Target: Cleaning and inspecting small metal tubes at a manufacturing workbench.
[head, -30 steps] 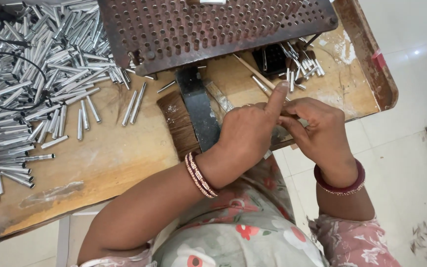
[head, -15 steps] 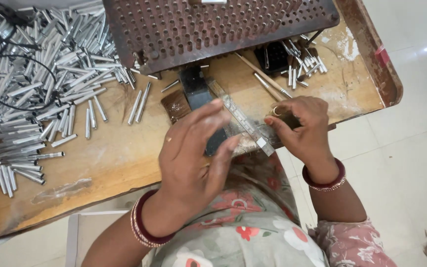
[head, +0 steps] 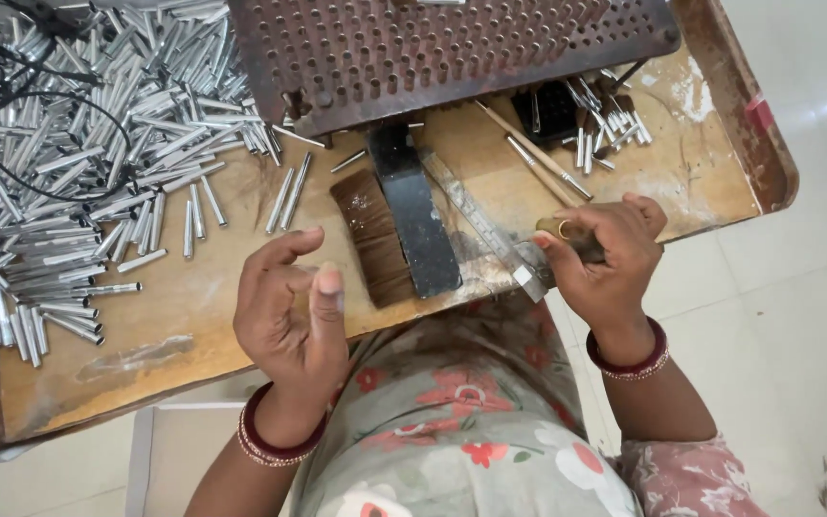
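- Silvery metal tubes (head: 69, 182) lie heaped on the worn wooden table (head: 193, 316), well apart from both hands.
- Right hand (head: 605, 254) grips a brass-tipped tool (head: 562, 230) beside a flat metal strip (head: 485, 230).
- Left hand (head: 289, 306) hovers loosely open, empty, near the bristly brush (head: 370, 239).
- Rusty perforated plate (head: 433, 48) sits behind.

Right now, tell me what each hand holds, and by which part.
The right hand grips a small brass-tipped tool around its handle. The left hand holds nothing.

Shiny silver metal tubes (head: 69, 182) heaped on a tan wooden tabletop (head: 193, 306). Rust-brown perforated metal plate (head: 452, 48), dotted with dark holes. Black flat bar (head: 415, 220) over a dark brown bristle brush (head: 368, 239). Maroon bangles (head: 636, 359). Grey-green floral-print garment (head: 461, 421), red blooms.
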